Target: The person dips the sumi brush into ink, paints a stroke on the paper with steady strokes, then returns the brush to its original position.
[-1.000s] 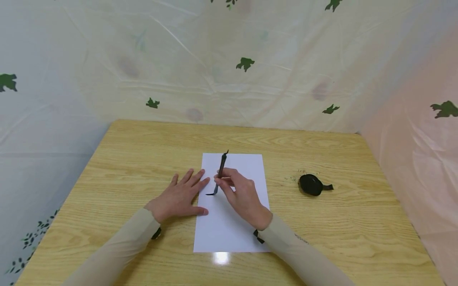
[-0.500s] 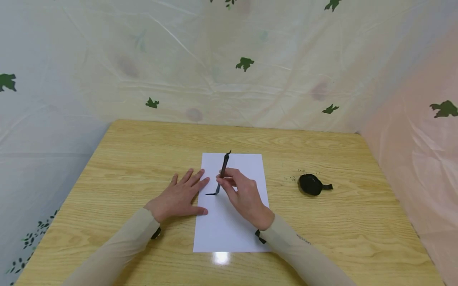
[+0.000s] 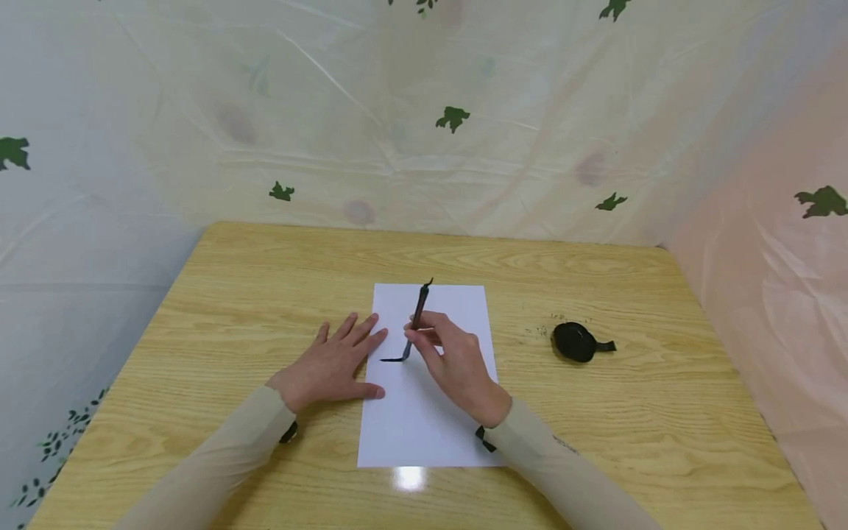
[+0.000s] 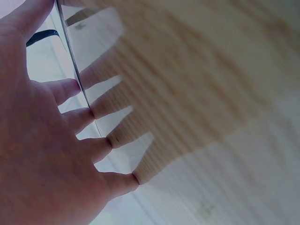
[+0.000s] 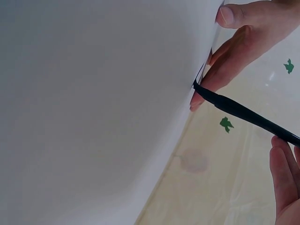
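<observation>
My right hand pinches a dark ink brush by its handle, which stands nearly upright with a slight tilt to the right. Its bent tip meets the white sheet of paper at the right end of a short black stroke. In the right wrist view the brush reaches from the fingers to the paper. My left hand lies flat with spread fingers, the index fingertip and thumb over the paper's left edge and the rest on the table.
A small round black dish with a short handle stands on the wooden table right of the paper. Small dark marks dot the wood beside it. Light patterned sheeting hangs behind the table and at both sides.
My right hand has moved slightly to the right with the brush, and the black stroke has grown longer in that direction. The left hand has stayed in place.
</observation>
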Demonstrator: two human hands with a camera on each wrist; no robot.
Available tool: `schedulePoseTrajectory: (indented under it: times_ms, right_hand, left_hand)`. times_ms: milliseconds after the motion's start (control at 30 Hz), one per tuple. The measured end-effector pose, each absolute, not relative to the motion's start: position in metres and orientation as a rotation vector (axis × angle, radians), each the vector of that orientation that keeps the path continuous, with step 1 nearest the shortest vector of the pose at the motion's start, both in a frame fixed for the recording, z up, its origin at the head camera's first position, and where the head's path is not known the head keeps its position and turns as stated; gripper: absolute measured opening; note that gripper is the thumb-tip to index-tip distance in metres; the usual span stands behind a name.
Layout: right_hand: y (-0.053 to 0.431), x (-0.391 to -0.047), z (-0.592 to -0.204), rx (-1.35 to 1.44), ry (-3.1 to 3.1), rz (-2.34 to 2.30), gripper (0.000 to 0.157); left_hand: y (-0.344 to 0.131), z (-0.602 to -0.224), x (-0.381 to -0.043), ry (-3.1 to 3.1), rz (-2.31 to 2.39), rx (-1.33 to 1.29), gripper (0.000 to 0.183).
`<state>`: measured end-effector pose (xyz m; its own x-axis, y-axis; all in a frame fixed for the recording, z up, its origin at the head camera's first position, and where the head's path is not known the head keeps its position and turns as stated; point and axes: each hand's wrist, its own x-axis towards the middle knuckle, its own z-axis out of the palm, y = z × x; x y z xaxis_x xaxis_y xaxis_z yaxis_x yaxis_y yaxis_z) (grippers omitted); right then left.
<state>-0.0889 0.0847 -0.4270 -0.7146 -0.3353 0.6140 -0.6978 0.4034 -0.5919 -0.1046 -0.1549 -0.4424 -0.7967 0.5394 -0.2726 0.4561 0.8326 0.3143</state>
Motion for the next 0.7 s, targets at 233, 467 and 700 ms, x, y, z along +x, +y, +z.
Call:
schedulePoseTrajectory:
  times_ms: [233, 467, 700]
  right_hand:
    - [0.0866, -0.0891, -0.4281, 0.89, -2.261, 1.238, 0.029]
    - [0.0891, -0.088, -0.4265, 0.873, -2.27, 1.233, 0.031]
    - [0.0919, -0.0875, -0.4267, 0.866, -2.276, 1.225, 0.031]
  left_hand:
    - [-0.155, -0.4425, -0.1046, 2.66, 0.332, 0.755, 0.099]
    - [-0.1552, -0.4417, -0.105, 2.653, 0.343, 0.759, 0.099]
    - [-0.1554, -0.4422, -0.1057, 2.655, 0.332, 0.759, 0.1]
